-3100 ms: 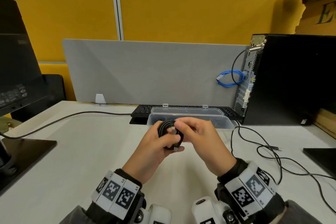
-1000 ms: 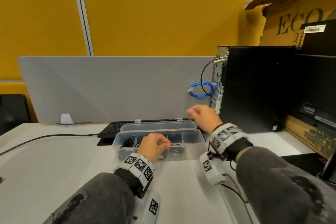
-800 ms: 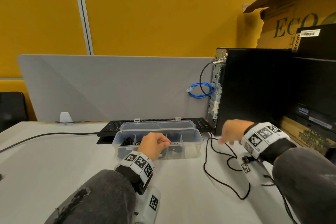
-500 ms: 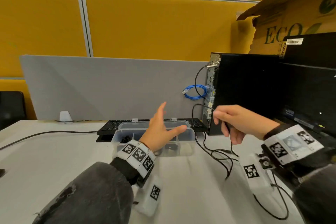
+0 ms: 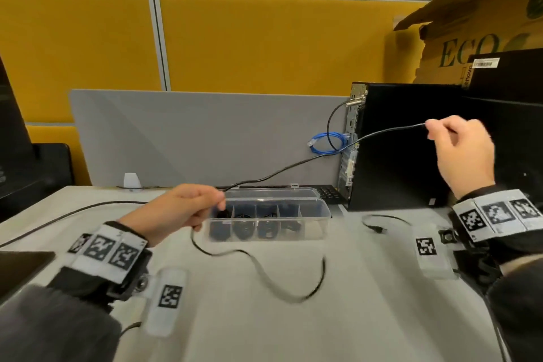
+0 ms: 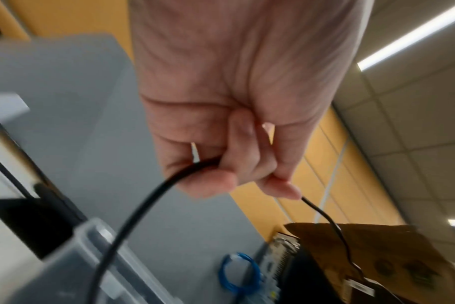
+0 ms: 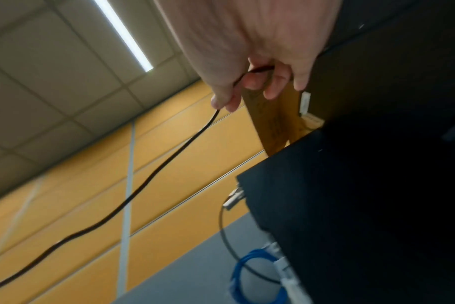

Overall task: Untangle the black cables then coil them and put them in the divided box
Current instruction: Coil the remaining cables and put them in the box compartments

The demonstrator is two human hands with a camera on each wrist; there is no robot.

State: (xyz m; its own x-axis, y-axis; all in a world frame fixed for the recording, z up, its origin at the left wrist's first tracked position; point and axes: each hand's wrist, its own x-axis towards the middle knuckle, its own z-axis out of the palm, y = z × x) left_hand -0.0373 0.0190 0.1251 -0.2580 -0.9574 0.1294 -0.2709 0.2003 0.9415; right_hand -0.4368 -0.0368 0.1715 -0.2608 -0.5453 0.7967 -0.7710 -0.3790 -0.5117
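Note:
A thin black cable (image 5: 296, 165) stretches in the air between my two hands. My left hand (image 5: 188, 209) grips it just left of the clear divided box (image 5: 318, 225); in the left wrist view the cable (image 6: 153, 197) runs through the curled fingers (image 6: 210, 183). My right hand (image 5: 452, 141) is raised at the right, in front of the black computer tower, and pinches the cable (image 7: 169, 162) near its other part. The cable's slack (image 5: 264, 270) loops over the white desk in front of the box. Coiled black cables (image 5: 245, 229) lie in several compartments of the box.
A black computer tower (image 5: 405, 150) stands at the right with a blue cable (image 5: 329, 142) at its back. A keyboard (image 5: 327, 192) lies behind the box. Another black cable end (image 5: 374, 225) lies right of the box. A grey divider (image 5: 191, 132) backs the desk; a monitor base (image 5: 20, 264) is left.
The coiled cable went from my hands into the box. My right hand then picked up the loose cable at the right and lifted it; my left hand took hold and the cable is drawn out between them.

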